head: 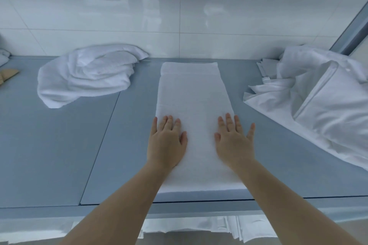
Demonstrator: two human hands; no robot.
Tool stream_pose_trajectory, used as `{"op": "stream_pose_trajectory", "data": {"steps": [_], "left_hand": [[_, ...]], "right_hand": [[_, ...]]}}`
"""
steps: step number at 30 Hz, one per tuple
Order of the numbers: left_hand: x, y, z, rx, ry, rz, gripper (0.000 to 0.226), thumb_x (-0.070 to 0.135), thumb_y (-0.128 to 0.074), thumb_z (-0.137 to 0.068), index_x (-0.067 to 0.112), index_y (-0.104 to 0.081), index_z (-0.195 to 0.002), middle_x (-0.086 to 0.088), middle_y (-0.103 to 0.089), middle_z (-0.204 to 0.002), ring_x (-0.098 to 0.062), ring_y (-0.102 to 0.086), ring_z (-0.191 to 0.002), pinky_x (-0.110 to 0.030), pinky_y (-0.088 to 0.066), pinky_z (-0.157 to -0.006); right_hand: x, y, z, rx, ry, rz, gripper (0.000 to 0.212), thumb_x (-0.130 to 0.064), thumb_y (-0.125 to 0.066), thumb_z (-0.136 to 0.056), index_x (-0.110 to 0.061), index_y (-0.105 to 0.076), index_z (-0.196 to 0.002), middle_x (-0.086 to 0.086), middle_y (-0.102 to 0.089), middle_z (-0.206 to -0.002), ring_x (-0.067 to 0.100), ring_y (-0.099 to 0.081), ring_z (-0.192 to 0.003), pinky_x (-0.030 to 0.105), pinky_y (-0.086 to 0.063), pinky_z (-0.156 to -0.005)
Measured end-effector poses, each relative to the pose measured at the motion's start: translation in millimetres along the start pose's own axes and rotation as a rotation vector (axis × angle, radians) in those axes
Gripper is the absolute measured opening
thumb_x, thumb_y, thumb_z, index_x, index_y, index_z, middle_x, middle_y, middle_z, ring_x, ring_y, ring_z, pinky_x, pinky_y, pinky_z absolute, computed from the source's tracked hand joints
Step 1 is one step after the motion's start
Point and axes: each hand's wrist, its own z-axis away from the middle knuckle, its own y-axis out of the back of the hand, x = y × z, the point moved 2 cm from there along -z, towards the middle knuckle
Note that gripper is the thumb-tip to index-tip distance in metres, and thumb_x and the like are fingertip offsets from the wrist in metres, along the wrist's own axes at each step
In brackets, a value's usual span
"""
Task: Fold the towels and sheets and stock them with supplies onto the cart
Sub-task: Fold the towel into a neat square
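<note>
A white towel (191, 93), folded into a long narrow strip, lies flat on the blue-grey table (59, 155), running from the near edge toward the wall. My left hand (166, 141) presses flat on its left side with straight fingers. My right hand (234, 139) lies flat on its right side, fingers spread, the little finger reaching past the towel's edge. A crumpled white towel (85, 75) sits at the back left. A rumpled white sheet (322, 101) is heaped at the right.
A glossy white tiled wall (179, 16) closes the table's far side. A tan object (9, 75) shows at the left edge. More white fabric (229, 226) hangs below the table's front edge. A grey frame (352, 28) rises at the far right.
</note>
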Motion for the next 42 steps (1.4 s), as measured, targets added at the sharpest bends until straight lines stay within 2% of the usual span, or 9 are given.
{"op": "stream_pose_trajectory", "data": {"steps": [5,8,11,14,23,29,32,35,42], "left_hand": [[5.4,9.9,7.6,0.194,-0.11,0.002,0.016,0.021,-0.063,-0.089,0.01,-0.073,-0.094,-0.004,-0.072,-0.096,-0.026,-0.063,-0.088,-0.035,-0.05,-0.071],[8.1,6.2,9.4,0.07,-0.035,0.013,0.037,0.032,-0.042,-0.099,0.015,-0.063,-0.124,0.0,-0.064,-0.126,-0.021,-0.056,-0.116,-0.033,-0.047,-0.087],[7.8,-5.9,25.4,-0.11,-0.038,-0.027,0.064,0.047,-0.019,-0.098,0.013,-0.02,-0.152,-0.004,-0.022,-0.159,-0.019,-0.016,-0.147,-0.033,-0.01,-0.12],[1.1,-8.0,42.7,-0.226,-0.054,-0.063,0.075,0.063,0.001,-0.087,0.027,0.01,-0.152,0.005,0.012,-0.16,-0.015,0.014,-0.147,-0.036,0.013,-0.119],[1.2,12.0,83.8,-0.169,-0.244,0.068,0.048,0.041,-0.03,-0.103,0.034,-0.023,-0.15,0.004,-0.013,-0.16,-0.018,-0.007,-0.149,-0.028,0.008,-0.119],[-9.0,18.1,130.6,-0.345,-0.293,-0.037,0.08,0.076,-0.014,-0.085,0.039,0.024,-0.145,0.009,0.023,-0.157,-0.011,0.027,-0.143,-0.035,0.012,-0.119],[-4.8,24.0,152.2,-0.393,-0.294,-0.094,0.096,0.05,-0.048,-0.092,0.036,0.031,-0.143,0.007,0.034,-0.153,-0.016,0.03,-0.142,-0.034,0.017,-0.116],[6.9,32.9,171.1,-0.37,-0.255,-0.095,0.097,-0.006,-0.037,-0.086,0.034,0.031,-0.141,0.002,0.028,-0.156,-0.019,0.026,-0.143,-0.032,0.016,-0.115],[14.6,83.8,199.1,-0.414,-0.123,0.206,0.073,-0.012,-0.031,-0.088,0.028,-0.031,-0.149,0.005,-0.023,-0.158,-0.01,-0.017,-0.146,-0.017,-0.007,-0.113]], "right_hand": [[-39.9,-12.4,49.2,0.021,0.194,-0.095,0.059,-0.051,-0.01,-0.097,-0.034,0.001,-0.153,-0.008,0.005,-0.162,0.018,0.008,-0.148,0.056,0.015,-0.112],[-36.1,-19.8,56.7,0.012,0.151,-0.07,0.06,-0.056,0.005,-0.092,-0.04,0.011,-0.15,-0.012,0.013,-0.16,0.018,0.014,-0.147,0.056,0.018,-0.111],[-36.6,-19.7,55.4,0.013,0.148,-0.09,0.064,-0.057,0.012,-0.087,-0.041,0.011,-0.149,-0.013,0.013,-0.159,0.017,0.016,-0.147,0.056,0.021,-0.11],[-35.7,-19.5,56.4,-0.005,0.17,-0.085,0.059,-0.057,0.005,-0.093,-0.042,0.01,-0.149,-0.013,0.012,-0.16,0.017,0.016,-0.147,0.056,0.019,-0.111],[1.5,-15.0,93.5,-0.012,0.341,-0.034,0.059,-0.06,0.012,-0.089,-0.043,0.018,-0.144,-0.009,0.009,-0.161,0.021,0.013,-0.148,0.045,0.014,-0.117],[21.7,-14.6,121.3,-0.116,0.444,0.018,0.086,-0.086,-0.005,-0.076,-0.04,0.032,-0.139,-0.003,0.033,-0.152,0.025,0.028,-0.143,0.047,0.014,-0.117],[25.8,-10.8,139.0,-0.128,0.482,0.069,0.096,-0.047,-0.049,-0.093,-0.037,0.034,-0.138,0.003,0.032,-0.153,0.031,0.021,-0.145,0.046,0.015,-0.116],[25.5,-3.0,158.5,-0.113,0.468,0.076,0.093,0.001,-0.039,-0.09,-0.035,0.031,-0.141,0.005,0.024,-0.158,0.032,0.018,-0.146,0.045,0.011,-0.117],[54.2,33.6,201.2,-0.038,0.322,-0.111,0.061,0.005,-0.042,-0.086,-0.022,-0.045,-0.141,0.001,-0.048,-0.145,0.023,-0.045,-0.13,0.032,-0.039,-0.105]]}}
